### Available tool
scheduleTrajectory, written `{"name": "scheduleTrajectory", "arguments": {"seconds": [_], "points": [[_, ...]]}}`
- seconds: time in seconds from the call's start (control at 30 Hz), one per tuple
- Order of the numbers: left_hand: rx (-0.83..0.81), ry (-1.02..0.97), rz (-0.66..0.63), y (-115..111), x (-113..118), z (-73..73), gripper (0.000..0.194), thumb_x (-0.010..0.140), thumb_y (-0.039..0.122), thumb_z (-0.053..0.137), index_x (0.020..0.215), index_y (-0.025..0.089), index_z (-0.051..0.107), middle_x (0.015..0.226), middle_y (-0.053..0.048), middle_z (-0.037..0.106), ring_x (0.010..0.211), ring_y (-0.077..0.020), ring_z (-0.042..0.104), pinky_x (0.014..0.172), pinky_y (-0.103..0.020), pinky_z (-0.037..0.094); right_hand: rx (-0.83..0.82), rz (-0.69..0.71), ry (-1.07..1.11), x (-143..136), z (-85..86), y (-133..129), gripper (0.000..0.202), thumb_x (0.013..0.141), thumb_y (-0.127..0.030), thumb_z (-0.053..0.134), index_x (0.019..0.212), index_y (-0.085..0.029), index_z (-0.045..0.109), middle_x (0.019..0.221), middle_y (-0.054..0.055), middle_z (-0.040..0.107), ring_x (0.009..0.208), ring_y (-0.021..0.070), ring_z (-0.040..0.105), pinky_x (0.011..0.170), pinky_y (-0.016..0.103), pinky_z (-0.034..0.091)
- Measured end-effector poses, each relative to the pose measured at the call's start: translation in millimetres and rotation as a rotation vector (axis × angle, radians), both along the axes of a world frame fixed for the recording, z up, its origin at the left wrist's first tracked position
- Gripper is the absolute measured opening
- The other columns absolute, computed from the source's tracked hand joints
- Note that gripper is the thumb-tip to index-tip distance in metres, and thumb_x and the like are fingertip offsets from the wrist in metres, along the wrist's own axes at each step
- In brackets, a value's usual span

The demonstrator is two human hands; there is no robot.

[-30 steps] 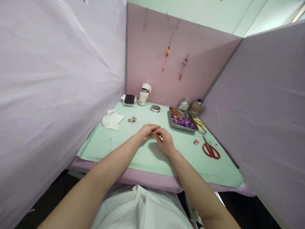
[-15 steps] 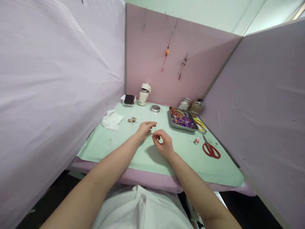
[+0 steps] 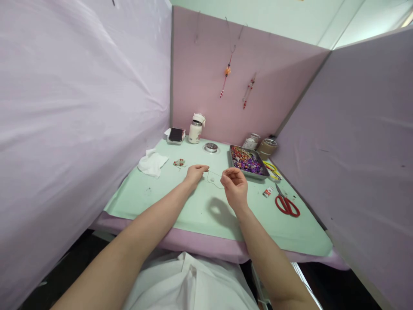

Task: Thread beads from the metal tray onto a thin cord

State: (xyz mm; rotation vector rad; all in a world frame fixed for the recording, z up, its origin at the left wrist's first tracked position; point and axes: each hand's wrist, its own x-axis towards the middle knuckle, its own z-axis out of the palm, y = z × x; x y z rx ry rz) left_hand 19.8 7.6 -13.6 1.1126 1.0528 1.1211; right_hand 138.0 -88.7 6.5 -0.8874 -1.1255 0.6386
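Note:
A thin pale cord (image 3: 215, 184) runs in a loop between my two hands, above the mint-green table cover (image 3: 193, 219). My left hand (image 3: 195, 173) pinches one part of it between thumb and fingertips. To the right, my right hand (image 3: 235, 183) holds the other side in closed fingertips, raised over the table with its shadow below. Something small and pale shows on the table inside the loop, too small to name. A little cluster of red and clear beads (image 3: 179, 162) lies left of my left hand.
A metal tray (image 3: 254, 175) of red and purple beads stands right of centre, jars (image 3: 267, 147) behind it. Red-handled scissors (image 3: 287, 206) lie at the right. Further back are a spool (image 3: 211, 147), a white bottle (image 3: 195, 131) and a black-topped box (image 3: 176, 135); a white cloth (image 3: 152, 163) lies left.
My right hand has moved right and slightly up, away from my left hand. The cord loop now shows stretched wider between them. My left hand has barely moved.

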Motion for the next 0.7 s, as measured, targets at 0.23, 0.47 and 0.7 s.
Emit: {"name": "scheduleTrajectory", "arguments": {"seconds": [0.23,0.47,0.7], "points": [[0.187,0.102,-0.028,-5,1,6.4,0.024,0.066,0.035,0.066,0.076,0.014,0.072,0.08,-0.008,0.07,0.072,-0.0155,0.057,0.069,-0.028,0.043,-0.19,-0.068,-0.053,6,-7.8,10,0.02,0.07,-0.037,0.068,0.078,-0.019,0.064,0.067,-0.001,0.058,0.058,0.0107,0.046,0.055,0.025,0.038],[0.448,0.177,-0.091,-11,5,8.0,0.018,0.071,0.03,0.063,0.077,0.016,0.073,0.083,-0.006,0.071,0.083,-0.0174,0.06,0.08,-0.03,0.044,-0.355,-0.037,-0.099,6,-18.0,19,0.024,0.066,-0.04,0.067,0.075,-0.017,0.066,0.062,-0.001,0.058,0.055,0.0107,0.044,0.053,0.025,0.034],[0.605,0.221,-0.122,-15,5,6.9,0.018,0.076,0.029,0.058,0.081,0.018,0.072,0.084,-0.006,0.069,0.08,-0.0163,0.059,0.078,-0.029,0.043,-0.439,-0.004,-0.039,6,-18.6,20,0.02,0.063,-0.035,0.067,0.069,-0.016,0.064,0.06,-0.002,0.056,0.05,0.0082,0.039,0.05,0.024,0.031]]}}
